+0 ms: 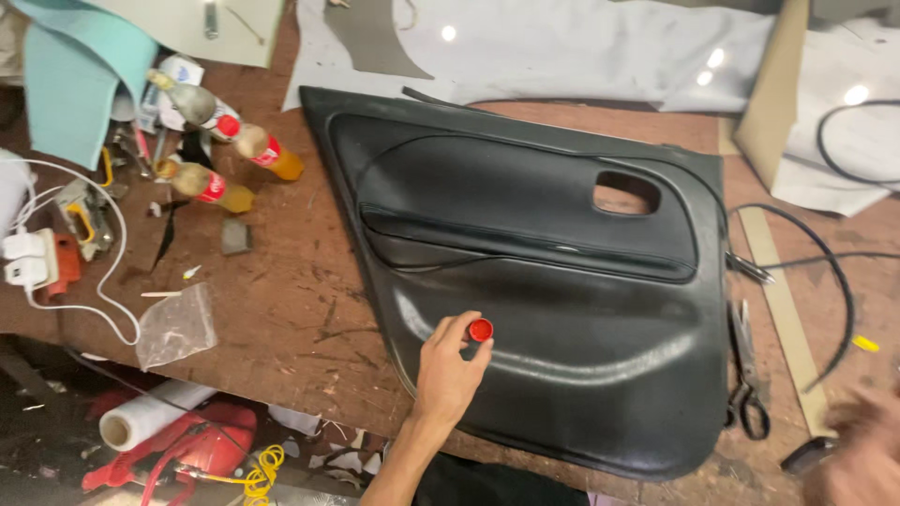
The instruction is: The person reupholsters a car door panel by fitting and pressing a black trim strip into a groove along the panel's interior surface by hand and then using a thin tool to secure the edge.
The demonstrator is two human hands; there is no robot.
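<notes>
Worn brown tabletop (281, 309), scratched and cluttered. Pale sheet material (581, 47) covers its far edge at 12 o'clock.

Black car door panel (562, 309) lies flat across the middle, face up, with an open handle cut-out (625, 193) toward 1 o'clock and a glossy lower half.

Left hand (450, 370) comes in from 6 o'clock and rests on the panel's lower-left part. Its fingers (453, 330) are narrowed around a small red bottle cap (480, 329), thumb and forefinger pinching it; the cap sits at the fingertips, at 1 o'clock from the palm, touching or just above the panel skin. Cannot tell which.

Right hand (858, 450) is a blur at the 4 o'clock corner, off the panel; cannot tell how its fingers stand or whether they hold anything.

Judged step: the cap is being held against the panel surface. Any further move calls for a steady pinch, since the cap is small and the surface slick.

Scissors (747, 365) lie just beside the panel's right edge at 3 o'clock. Three bottles with red labels (230, 155) lie at 10 o'clock, a clear plastic bag (176, 325) at 9 o'clock.
</notes>
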